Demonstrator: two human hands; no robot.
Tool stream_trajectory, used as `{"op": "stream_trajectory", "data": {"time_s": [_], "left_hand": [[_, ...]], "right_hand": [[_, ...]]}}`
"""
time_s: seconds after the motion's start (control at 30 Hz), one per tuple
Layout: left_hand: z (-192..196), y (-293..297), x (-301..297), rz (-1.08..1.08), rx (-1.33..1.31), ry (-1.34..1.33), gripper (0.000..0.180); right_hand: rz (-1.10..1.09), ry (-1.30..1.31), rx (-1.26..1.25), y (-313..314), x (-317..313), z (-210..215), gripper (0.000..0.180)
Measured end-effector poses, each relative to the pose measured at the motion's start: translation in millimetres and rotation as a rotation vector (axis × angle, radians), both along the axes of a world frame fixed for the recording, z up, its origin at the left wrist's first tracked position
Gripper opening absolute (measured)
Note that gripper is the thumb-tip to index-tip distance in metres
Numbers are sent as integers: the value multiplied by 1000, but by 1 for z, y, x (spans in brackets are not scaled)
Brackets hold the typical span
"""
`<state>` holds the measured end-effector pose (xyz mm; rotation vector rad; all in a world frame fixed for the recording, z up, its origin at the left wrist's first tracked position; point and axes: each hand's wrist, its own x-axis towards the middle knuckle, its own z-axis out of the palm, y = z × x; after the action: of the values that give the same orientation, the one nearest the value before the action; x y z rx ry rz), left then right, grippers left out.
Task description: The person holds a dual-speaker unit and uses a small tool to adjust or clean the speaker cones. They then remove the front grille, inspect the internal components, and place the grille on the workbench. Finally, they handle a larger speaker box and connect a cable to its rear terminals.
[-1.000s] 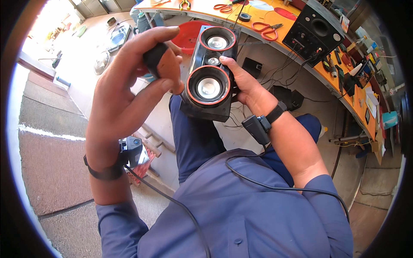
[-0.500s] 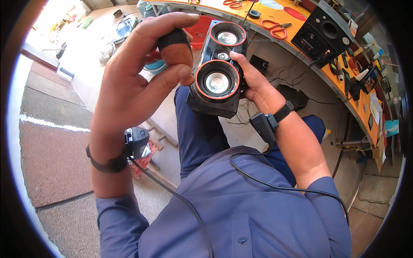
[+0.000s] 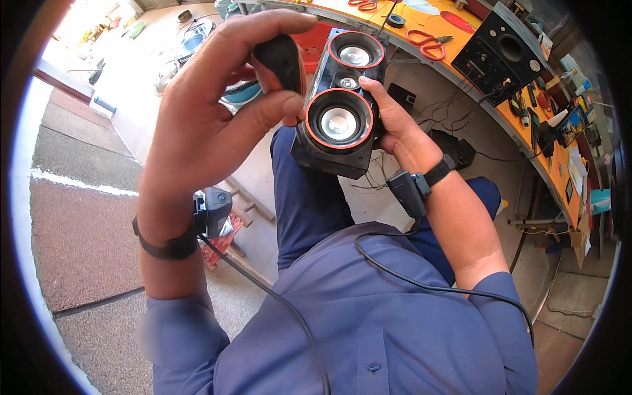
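A glossy black speaker box (image 3: 329,157) with two red-rimmed round cones and a small one between them is tilted over my left thigh. My right hand (image 3: 393,125) grips its right side, thumb on the front by the small middle cone, other fingers mostly hidden behind. At the left edge of the box, my left hand (image 3: 210,112) is closed with its thumb bent in and index finger arched above. A rounded black piece (image 3: 279,59) shows between that thumb and index finger. Whether it is a covering on a finger or a held tool, I cannot tell.
A curved orange workbench (image 3: 401,16) runs along the far right, bearing red-handled scissors (image 3: 429,45), a roll of black tape (image 3: 395,21) and a large black speaker (image 3: 500,49). Cables hang below it. A red container (image 3: 316,49) stands behind my hands.
The speaker box and both hands have shifted slightly right in view. The black piece in my left hand has turned, showing more of its dark surface. My right hand keeps its grip.
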<state>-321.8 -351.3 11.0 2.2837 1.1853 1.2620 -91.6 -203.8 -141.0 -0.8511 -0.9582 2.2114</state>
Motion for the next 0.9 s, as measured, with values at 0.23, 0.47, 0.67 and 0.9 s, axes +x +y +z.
{"op": "stream_trajectory", "data": {"time_s": [0.23,0.47,0.67,0.9], "left_hand": [[1,3,4,107,203,178,63],[0,-2,5,43,-57,28,65],[-1,-2,5,93,119,118,66],[3,2,-1,95,97,171,58]], "right_hand": [[-11,-6,-7,3,0,-5,64],[-2,9,-6,-1,-1,-4,64],[-16,-22,9,-4,-2,-3,65],[13,2,-33,1,0,-3,65]]}}
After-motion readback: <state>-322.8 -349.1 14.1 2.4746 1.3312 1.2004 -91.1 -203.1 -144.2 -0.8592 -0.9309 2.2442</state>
